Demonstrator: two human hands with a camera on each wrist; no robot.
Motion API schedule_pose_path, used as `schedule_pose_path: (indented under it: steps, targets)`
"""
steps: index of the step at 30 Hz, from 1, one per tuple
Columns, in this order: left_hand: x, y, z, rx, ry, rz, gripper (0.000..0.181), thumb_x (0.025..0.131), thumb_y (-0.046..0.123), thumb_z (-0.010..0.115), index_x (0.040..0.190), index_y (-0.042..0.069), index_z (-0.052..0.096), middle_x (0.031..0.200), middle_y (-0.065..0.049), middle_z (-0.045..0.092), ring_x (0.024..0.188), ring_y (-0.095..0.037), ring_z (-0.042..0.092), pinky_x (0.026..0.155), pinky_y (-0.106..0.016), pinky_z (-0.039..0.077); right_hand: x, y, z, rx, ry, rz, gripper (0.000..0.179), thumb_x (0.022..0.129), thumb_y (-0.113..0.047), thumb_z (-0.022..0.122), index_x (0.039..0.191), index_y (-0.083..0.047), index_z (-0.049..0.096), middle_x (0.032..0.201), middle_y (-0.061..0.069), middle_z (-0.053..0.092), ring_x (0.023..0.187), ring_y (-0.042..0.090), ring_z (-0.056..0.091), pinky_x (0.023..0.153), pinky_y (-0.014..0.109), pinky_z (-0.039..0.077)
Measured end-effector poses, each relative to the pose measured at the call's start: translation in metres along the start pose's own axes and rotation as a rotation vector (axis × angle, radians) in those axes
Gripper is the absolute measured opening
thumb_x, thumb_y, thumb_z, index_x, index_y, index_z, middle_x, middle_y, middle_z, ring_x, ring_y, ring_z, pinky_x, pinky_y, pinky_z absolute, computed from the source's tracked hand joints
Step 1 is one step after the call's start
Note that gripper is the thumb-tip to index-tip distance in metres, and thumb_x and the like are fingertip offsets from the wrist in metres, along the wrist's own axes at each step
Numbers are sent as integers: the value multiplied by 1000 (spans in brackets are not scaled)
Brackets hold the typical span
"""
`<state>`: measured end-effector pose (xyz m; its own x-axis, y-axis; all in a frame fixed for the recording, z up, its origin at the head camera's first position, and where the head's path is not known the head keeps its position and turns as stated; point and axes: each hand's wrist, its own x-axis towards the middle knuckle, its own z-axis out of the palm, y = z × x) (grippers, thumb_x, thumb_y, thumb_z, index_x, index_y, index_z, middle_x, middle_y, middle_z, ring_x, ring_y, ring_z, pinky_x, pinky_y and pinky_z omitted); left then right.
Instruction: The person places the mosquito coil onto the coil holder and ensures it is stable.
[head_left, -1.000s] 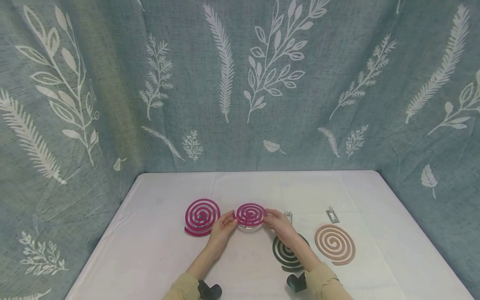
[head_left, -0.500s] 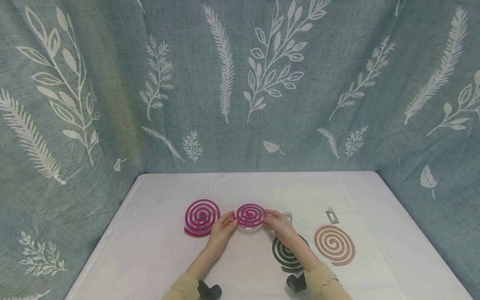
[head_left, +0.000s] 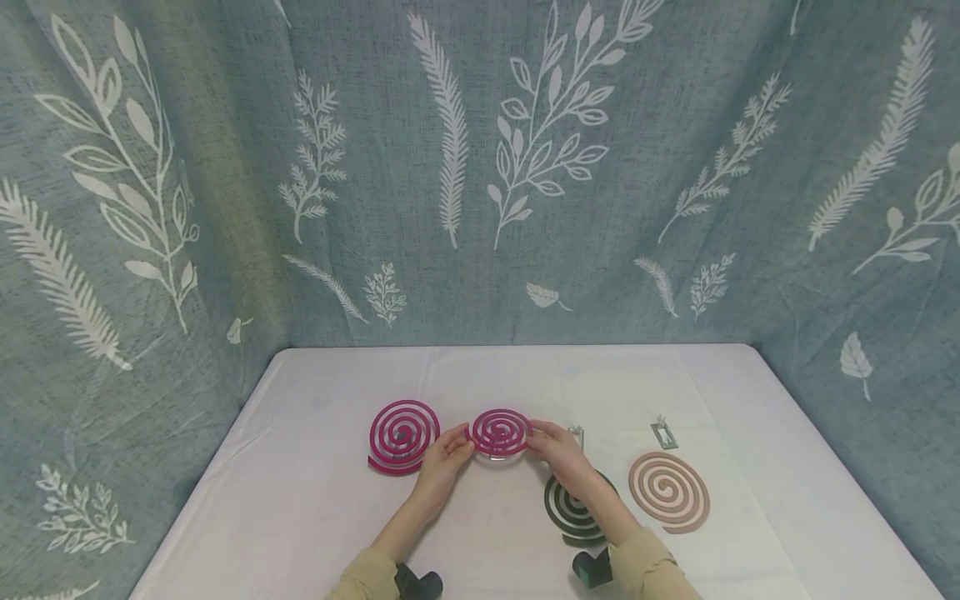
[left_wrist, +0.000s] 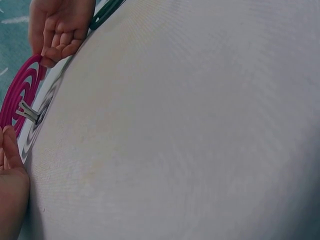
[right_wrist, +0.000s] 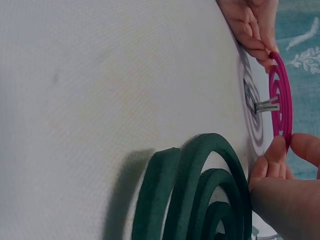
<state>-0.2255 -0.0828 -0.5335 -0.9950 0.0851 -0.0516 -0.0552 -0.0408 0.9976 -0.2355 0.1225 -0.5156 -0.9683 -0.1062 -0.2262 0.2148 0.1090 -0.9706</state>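
Observation:
A pink mosquito coil [head_left: 501, 432] is held level just above the white table, its rim pinched by my left hand [head_left: 442, 468] on one side and my right hand [head_left: 561, 454] on the other. Under its centre stands a small metal coil stand [right_wrist: 267, 105], whose upright prongs reach the coil's middle in both wrist views. Whether the prongs are fitted into the coil I cannot tell. A second pink coil [head_left: 403, 435] lies left of my left hand. My right forearm partly covers a dark green coil [head_left: 585, 538].
To the right lies a beige coil [head_left: 664, 486], with a flat metal stand [head_left: 663, 434] behind it. Another metal stand [head_left: 577, 435] is partly hidden behind my right hand. A leaf-patterned curtain [head_left: 480, 167] rises behind the table [head_left: 337, 533].

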Motion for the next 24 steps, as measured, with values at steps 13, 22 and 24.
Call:
schedule_pose_path:
  steps: [13, 22, 24]
  targets:
    - [0, 1, 0, 1, -2, -7, 48, 94, 6, 54, 137, -11, 39, 106, -12, 59, 87, 0, 54, 79, -7, 46, 0, 0, 0, 9, -1, 4, 48, 92, -10, 51, 133, 11, 41, 130, 28, 51, 112, 30, 58, 102, 47, 43]
    - [0, 0, 0, -15, 6, -13, 49, 94, 7, 55, 137, -10, 39, 102, -4, 58, 86, 1, 54, 79, -7, 46, -2, -1, 0, 13, -6, 3, 49, 92, -11, 52, 134, 11, 40, 129, 28, 53, 112, 31, 58, 102, 48, 43]
    - [0, -1, 0, -18, 3, -12, 49, 94, 7, 55, 137, -11, 39, 102, -4, 57, 86, 1, 54, 79, -7, 46, -1, -1, 0, 10, -5, 2, 49, 91, -11, 52, 134, 11, 40, 129, 28, 52, 113, 32, 57, 102, 48, 43]
